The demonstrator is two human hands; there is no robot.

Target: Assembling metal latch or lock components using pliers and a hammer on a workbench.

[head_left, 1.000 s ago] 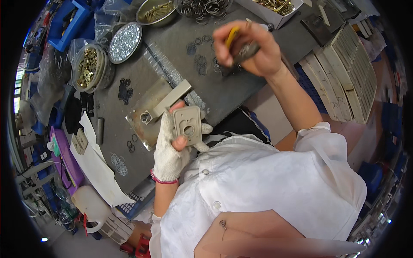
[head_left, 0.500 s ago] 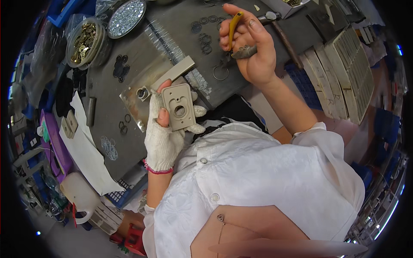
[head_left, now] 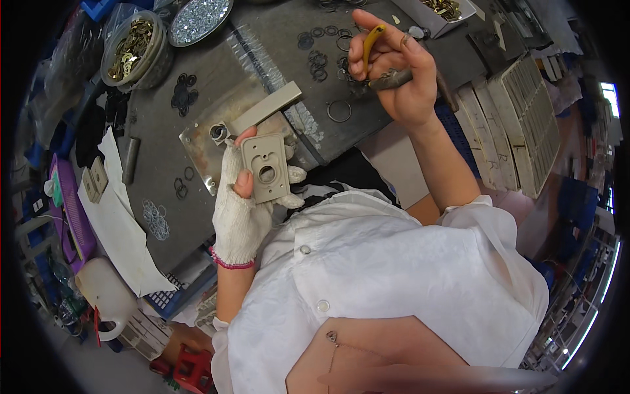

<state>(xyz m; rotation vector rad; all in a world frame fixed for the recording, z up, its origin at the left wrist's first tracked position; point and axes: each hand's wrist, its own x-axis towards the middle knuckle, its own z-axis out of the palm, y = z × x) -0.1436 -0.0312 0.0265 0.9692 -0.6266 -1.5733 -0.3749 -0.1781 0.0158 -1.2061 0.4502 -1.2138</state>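
L hand [head_left: 241, 220]: gloved fingers closed on tan plate [head_left: 277, 176], thumb on its face, others behind & round R edge; long axis approx. fore-aft. R hand [head_left: 413, 95]: fingers loosely curled abt. yellow-handled pliers [head_left: 371, 51]; plate well off, L & bodyward.

Beige covers the flat plate [head_left: 270, 191] and the long bar [head_left: 268, 106], dark grey the table [head_left: 157, 118], while the glove [head_left: 239, 230] is off-white with a pinkish-red cuff edge [head_left: 231, 262] and the tool shows one yellow grip [head_left: 371, 49] and one grey grip [head_left: 392, 80]. The flat rings [head_left: 184, 96] are black, the thin rings [head_left: 155, 220] pale silver, the small pieces [head_left: 133, 47] in the clear tub [head_left: 161, 52] brassy gold, the bits [head_left: 199, 20] in the dish [head_left: 175, 41] glittering silver. The blouse [head_left: 394, 276] is white, the basket [head_left: 73, 226] purple, the paper [head_left: 118, 226] creamy white
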